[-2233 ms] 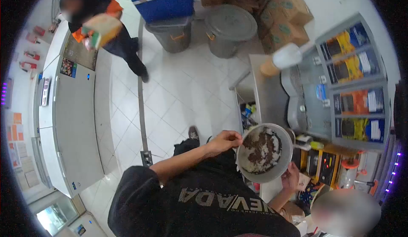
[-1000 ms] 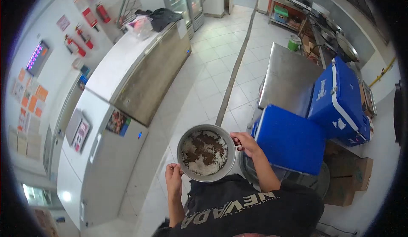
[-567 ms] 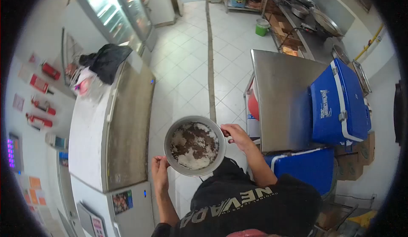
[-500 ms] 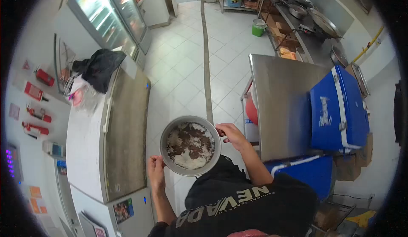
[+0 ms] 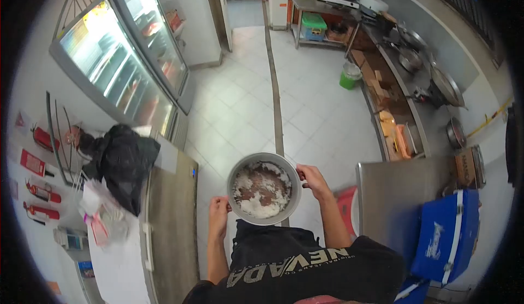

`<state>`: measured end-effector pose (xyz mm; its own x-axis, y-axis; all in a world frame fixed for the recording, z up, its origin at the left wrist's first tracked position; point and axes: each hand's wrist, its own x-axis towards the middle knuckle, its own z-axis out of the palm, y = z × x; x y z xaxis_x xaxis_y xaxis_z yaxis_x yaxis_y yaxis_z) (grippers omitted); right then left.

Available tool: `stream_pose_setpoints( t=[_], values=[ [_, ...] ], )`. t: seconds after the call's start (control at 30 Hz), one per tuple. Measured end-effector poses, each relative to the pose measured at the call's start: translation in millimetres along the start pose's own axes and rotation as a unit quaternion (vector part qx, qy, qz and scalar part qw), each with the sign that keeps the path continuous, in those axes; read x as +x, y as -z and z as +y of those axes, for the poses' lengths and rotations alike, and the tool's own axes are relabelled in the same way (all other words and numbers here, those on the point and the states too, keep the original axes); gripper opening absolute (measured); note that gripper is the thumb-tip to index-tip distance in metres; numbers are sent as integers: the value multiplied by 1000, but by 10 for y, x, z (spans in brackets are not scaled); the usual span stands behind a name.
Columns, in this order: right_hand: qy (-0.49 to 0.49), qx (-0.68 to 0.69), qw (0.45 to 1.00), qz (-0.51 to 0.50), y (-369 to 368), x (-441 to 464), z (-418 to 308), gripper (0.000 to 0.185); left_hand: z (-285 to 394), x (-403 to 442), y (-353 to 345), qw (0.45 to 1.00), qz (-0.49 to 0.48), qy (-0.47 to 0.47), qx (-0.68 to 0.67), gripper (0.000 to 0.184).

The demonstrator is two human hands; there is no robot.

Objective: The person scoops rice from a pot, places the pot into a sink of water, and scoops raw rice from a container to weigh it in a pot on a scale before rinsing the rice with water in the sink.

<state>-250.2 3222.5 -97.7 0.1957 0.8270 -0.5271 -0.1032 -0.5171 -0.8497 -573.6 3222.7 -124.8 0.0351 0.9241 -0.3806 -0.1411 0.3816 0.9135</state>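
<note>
A round metal pot (image 5: 233, 208) hangs in front of my body, carried between both hands. Inside it lies white rice (image 5: 261, 208), with a brownish patch across the middle that looks like bare or stained pot bottom. My left hand (image 5: 219, 212) is closed at the pot's left side, its fingers at the handle there. On the opposite side, my right hand (image 5: 312, 179) grips the other handle near the rim. The pot is roughly level, open at the top, above the tiled floor.
A white chest freezer (image 5: 117, 266) with a black bag (image 5: 124, 162) on it stands left, glass-door fridges (image 5: 109, 58) beyond. On the right are a steel table (image 5: 390, 206), a blue cooler (image 5: 447, 236) and a stove counter (image 5: 426, 107). A green bucket (image 5: 348, 77) sits on the floor ahead.
I have moved forward along the aisle with the pot. The steel table and blue cooler have slid lower in view, and the fridges and stove counter appear nearer. Both hands keep their hold.
</note>
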Motion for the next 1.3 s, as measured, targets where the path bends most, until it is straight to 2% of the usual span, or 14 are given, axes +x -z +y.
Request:
stream_pose_setpoints(
  t=[0.1,0.2,0.37,0.47,0.63,0.77,0.97,1.1,1.2,1.3],
  values=[
    [-29,26,999,38,196,862,-442,28,328,1065,-412,1000,-19,8,21,17],
    [-18,7,997,71,507,1613,-1060,26,760,2075,-959,998,-62,24,18,16],
    [13,49,992,112,1023,2860,-1949,25,1434,3716,-1811,988,-144,21,42,14],
    [31,47,986,159,1274,3779,-2356,24,1618,4854,-2305,981,-187,28,47,17],
    [27,83,984,153,1502,5487,-3067,23,2102,6439,-2897,978,-197,64,-10,24],
    [38,68,989,125,1594,6755,-3974,22,2634,7657,-3307,980,-186,56,-40,25],
    [41,48,995,80,1722,8712,-5331,22,3419,9435,-3959,987,-126,54,-87,13],
    [38,43,996,73,1795,10205,-5903,22,3683,10836,-4357,988,-127,16,-85,13],
    [25,55,994,87,1868,11183,-6382,23,4025,11910,-4744,984,-146,46,-92,14],
    [33,52,992,107,1939,12093,-7039,23,4450,13010,-5071,987,-160,26,-22,13]
  ],
)
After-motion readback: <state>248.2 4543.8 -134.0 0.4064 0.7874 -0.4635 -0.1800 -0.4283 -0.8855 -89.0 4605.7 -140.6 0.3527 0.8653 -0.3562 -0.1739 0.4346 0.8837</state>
